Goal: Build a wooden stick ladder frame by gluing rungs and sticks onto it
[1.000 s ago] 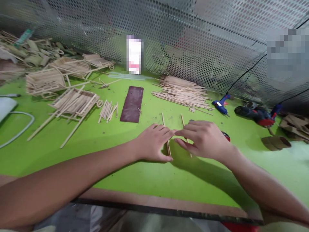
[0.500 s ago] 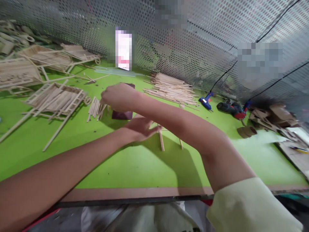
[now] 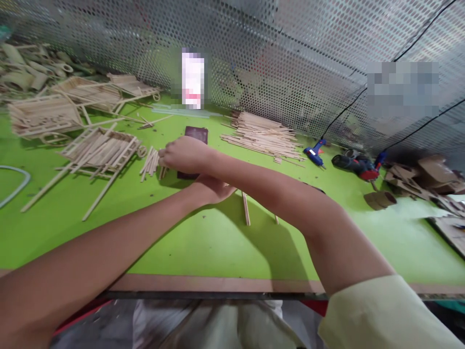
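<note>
My right hand (image 3: 186,154) reaches leftward across the table, its fingers curled down over a few short wooden sticks (image 3: 163,172). Just left of those fingers lies a small pile of similar sticks (image 3: 149,162). Under my right forearm is my left hand (image 3: 212,189), its thumb stretched out and its other fingers mostly hidden. A dark brown block (image 3: 196,134) sits partly covered behind my right hand. Thin sticks (image 3: 246,208) lie close to my left thumb, running out from beneath the right forearm.
Small wooden carts (image 3: 105,150) stand on the left, one loaded with sticks. A large stick pile (image 3: 261,134) is at the back. A blue glue gun (image 3: 316,152), a power drill (image 3: 358,165) and cardboard scraps (image 3: 421,179) lie right. A perforated metal screen (image 3: 247,77) bounds the back.
The view has shifted slightly, so the table's things appear further right. My left hand has drawn further under the right forearm, hiding more of its fingers. My right hand stays over the short sticks.
</note>
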`<state>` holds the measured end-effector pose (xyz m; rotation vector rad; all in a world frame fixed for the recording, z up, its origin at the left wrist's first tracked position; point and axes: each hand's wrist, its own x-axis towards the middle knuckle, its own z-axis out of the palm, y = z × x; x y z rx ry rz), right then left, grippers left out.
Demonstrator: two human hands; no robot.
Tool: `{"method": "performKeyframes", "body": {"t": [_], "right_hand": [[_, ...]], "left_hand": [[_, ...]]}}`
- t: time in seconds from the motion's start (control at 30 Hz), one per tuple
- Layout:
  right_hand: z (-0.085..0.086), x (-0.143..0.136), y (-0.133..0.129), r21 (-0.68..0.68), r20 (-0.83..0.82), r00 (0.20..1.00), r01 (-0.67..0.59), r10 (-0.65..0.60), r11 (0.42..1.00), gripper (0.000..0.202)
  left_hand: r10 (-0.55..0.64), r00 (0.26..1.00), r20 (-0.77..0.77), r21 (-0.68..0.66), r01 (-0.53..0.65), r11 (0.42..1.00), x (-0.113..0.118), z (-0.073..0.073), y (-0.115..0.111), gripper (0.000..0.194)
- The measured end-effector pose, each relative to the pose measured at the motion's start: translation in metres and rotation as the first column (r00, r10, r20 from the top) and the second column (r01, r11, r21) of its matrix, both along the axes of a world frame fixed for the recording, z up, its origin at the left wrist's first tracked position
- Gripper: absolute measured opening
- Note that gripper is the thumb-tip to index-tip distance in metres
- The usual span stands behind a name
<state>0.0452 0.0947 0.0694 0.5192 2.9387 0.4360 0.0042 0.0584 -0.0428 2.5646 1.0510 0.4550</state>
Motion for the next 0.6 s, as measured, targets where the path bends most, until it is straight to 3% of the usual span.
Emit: {"method": "performKeyframes", "body": {"t": [0.07, 0.13, 0.33, 0.47, 0.6], "right_hand": [[0.0, 0.0, 0.002, 0.005, -0.004, 1.0, -0.003, 0.003, 1.0, 0.02], [0.0, -0.001, 0.004, 0.018, 0.015, 1.0, -0.01, 0.01, 1.0, 0.02], [0.022, 0.009, 0.004, 0.046, 0.046, 0.999, 0.014, -0.016, 0.999, 0.032], [0.037, 0.063, -0.006, 0.036, -0.11, 0.983, 0.152, -0.147, 0.988, 0.041], [0.022, 0.155, -0.03, -0.073, -0.156, 0.889, 0.425, -0.431, 0.902, 0.041]], "left_hand": [[0.104, 0.994, -0.024, -0.038, -0.104, 0.994, 0.0, 0.009, -0.006, 0.101], [0.112, 0.991, -0.079, -0.101, -0.119, 0.988, 0.003, 0.02, -0.013, 0.099], [-0.067, 0.99, -0.122, -0.081, 0.057, 0.995, 0.008, 0.048, -0.028, 0.052], [-0.116, 0.987, -0.112, -0.04, 0.112, 0.993, 0.004, 0.055, -0.025, 0.045], [-0.144, 0.982, -0.119, -0.03, 0.141, 0.99, 0.005, 0.048, -0.019, 0.045]]}}
